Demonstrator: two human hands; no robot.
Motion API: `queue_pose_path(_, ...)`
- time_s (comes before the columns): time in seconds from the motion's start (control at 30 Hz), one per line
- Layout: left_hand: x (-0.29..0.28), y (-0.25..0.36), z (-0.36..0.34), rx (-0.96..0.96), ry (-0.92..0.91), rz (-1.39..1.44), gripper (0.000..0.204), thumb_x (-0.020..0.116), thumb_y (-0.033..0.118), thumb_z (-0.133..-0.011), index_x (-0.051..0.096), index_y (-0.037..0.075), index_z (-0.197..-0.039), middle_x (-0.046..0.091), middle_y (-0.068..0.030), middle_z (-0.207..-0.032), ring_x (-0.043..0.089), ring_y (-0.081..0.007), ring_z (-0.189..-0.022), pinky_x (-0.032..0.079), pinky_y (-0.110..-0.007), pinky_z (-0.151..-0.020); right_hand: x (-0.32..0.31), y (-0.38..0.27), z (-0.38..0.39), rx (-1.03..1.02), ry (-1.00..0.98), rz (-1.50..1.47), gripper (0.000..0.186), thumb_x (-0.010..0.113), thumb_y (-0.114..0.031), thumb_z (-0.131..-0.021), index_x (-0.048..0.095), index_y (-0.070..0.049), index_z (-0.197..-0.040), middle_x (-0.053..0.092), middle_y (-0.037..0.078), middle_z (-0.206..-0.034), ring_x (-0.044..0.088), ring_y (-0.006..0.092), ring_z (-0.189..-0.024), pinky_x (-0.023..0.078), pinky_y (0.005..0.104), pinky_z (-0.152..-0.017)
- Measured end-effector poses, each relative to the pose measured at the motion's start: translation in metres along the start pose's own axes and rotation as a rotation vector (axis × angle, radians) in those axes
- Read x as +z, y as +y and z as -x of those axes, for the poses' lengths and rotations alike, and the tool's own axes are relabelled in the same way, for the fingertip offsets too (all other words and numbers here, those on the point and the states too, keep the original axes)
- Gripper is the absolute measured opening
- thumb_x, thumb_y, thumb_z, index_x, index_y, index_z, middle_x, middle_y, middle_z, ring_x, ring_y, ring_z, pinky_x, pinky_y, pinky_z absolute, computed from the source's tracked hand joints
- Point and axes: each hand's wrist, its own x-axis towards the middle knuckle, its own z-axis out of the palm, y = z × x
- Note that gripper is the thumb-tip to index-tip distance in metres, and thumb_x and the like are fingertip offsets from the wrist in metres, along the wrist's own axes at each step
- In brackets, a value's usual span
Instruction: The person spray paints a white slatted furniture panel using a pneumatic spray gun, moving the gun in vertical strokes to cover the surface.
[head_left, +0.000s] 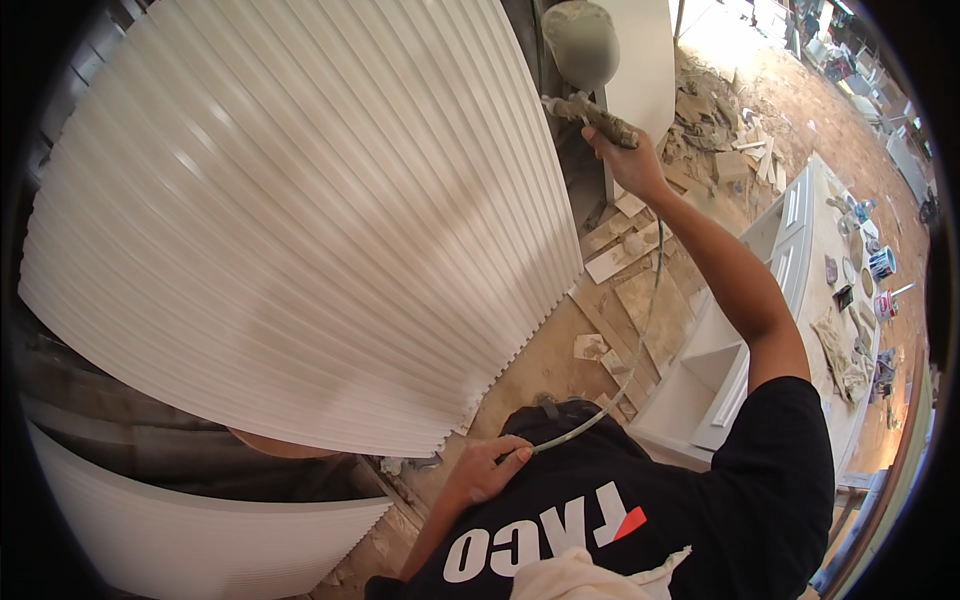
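My right hand grips a paint-spattered spray gun with a grey cup on top, its nozzle pointed left near the edge of a large white ribbed panel. A thin hose hangs from the gun and curves down to my left hand, whose fingers close on it near my waist. The panel's ribbed surface fills much of the left half of the view, with a jagged edge along its right side.
A second white ribbed panel lies lower left. A plain white board stands behind the gun. Wood offcuts litter the floor. At right, a white cabinet carries paint cans, rags and small items on top.
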Motion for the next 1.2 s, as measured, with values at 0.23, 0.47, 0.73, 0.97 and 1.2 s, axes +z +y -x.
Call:
queue_pose_path(0.23, 0.0, 0.01, -0.003, -0.032, -0.038, -0.003, 0.034, 0.061, 0.034, -0.095, 0.072, 0.004, -0.105, 0.072, -0.0154, -0.097, 0.069, -0.0302, -0.093, 0.051, -0.037, -0.083, 0.004, 0.07, 0.051, 0.168, -0.184, 0.192, 0.044, 0.069, -0.046, -0.09, 0.069, -0.004, -0.103, 0.061, 0.005, -0.072, 0.057, 0.0125, -0.069, 0.047, 0.0331, -0.067)
queue_pose_path(0.47, 0.008, 0.015, 0.0, -0.033, -0.073, 0.03, 0.035, 0.061, 0.036, -0.095, 0.072, 0.004, -0.107, 0.072, -0.015, -0.098, 0.07, -0.0258, -0.093, 0.052, -0.034, -0.083, 0.005, 0.116, 0.081, 0.25, -0.42, 0.447, 0.039, 0.07, -0.045, -0.089, 0.071, -0.01, -0.108, 0.067, 0.013, -0.079, 0.063, 0.0242, -0.073, 0.049, 0.0391, -0.071)
queue_pose_path(0.73, 0.012, 0.018, 0.0, 0.004, -0.023, 0.025, 0.037, 0.057, 0.039, -0.096, 0.072, 0.006, -0.105, 0.073, -0.0144, -0.096, 0.07, -0.03, -0.092, 0.052, -0.036, -0.082, -0.002, 0.044, 0.018, 0.104, -0.318, 0.262, 0.044, 0.069, -0.046, -0.087, 0.071, -0.007, -0.108, 0.071, 0.018, -0.085, 0.069, 0.0344, -0.083, 0.05, 0.0409, -0.077)
queue_pose_path(0.97, 0.011, 0.011, 0.0, -0.049, 0.039, 0.05, 0.039, 0.057, 0.043, -0.097, 0.071, 0.009, -0.109, 0.072, -0.0141, -0.097, 0.069, -0.0293, -0.093, 0.051, -0.036, -0.083, -0.008, -0.061, -0.056, 0.038, -0.22, 0.206, 0.045, 0.068, -0.045, -0.09, 0.07, -0.001, -0.097, 0.065, 0.012, -0.073, 0.06, 0.0238, -0.069, 0.049, 0.0394, -0.071)
queue_pose_path(1.2, 0.016, 0.011, 0.0, 0.001, 0.137, 0.07, 0.037, 0.057, 0.04, -0.098, 0.07, 0.008, -0.111, 0.072, -0.0128, -0.095, 0.069, -0.0263, -0.09, 0.051, -0.034, -0.081, -0.019, -0.138, -0.111, -0.187, -0.089, 0.056, 0.046, 0.068, -0.045, -0.091, 0.063, -0.002, -0.074, 0.052, -0.001, -0.057, 0.049, 0.0106, -0.054, 0.041, 0.0309, -0.055)
